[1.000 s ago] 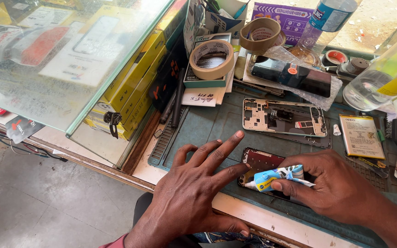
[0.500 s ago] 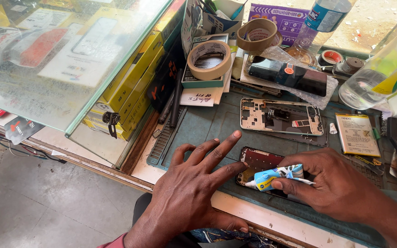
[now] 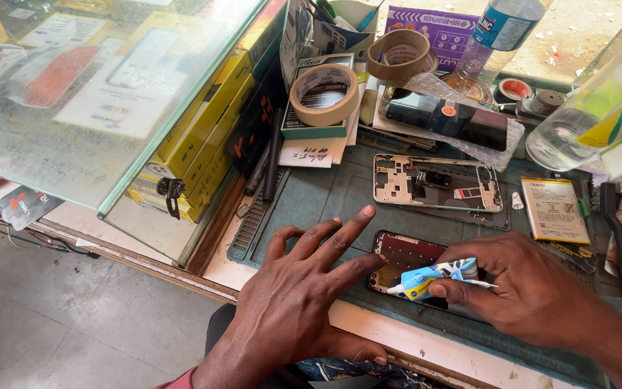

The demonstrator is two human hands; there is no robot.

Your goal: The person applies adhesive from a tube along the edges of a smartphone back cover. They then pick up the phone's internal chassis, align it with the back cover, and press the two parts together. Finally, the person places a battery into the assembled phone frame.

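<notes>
A dark phone back cover (image 3: pixel 406 256) lies face up on the grey-green work mat (image 3: pixel 311 198). My right hand (image 3: pixel 534 288) pinches a small blue and white glue tube (image 3: pixel 430 277), with its nozzle pointing left at the cover's lower left edge. My left hand (image 3: pixel 296 302) rests on the mat with fingers spread; its index fingertip touches the cover's left edge. Just behind the cover lies an opened phone frame (image 3: pixel 437 182) with bare circuit parts showing.
Two tape rolls (image 3: pixel 323 94) and a wrapped dark phone (image 3: pixel 446 119) sit at the back. A flat battery (image 3: pixel 554 210), tools and plastic bottles (image 3: pixel 584 119) crowd the right. A glass display case (image 3: pixel 102 94) over yellow boxes (image 3: pixel 203 137) stands on the left.
The view has drifted slightly. My left index finger has curled in against the cover's left edge. The tube stays at the same corner.
</notes>
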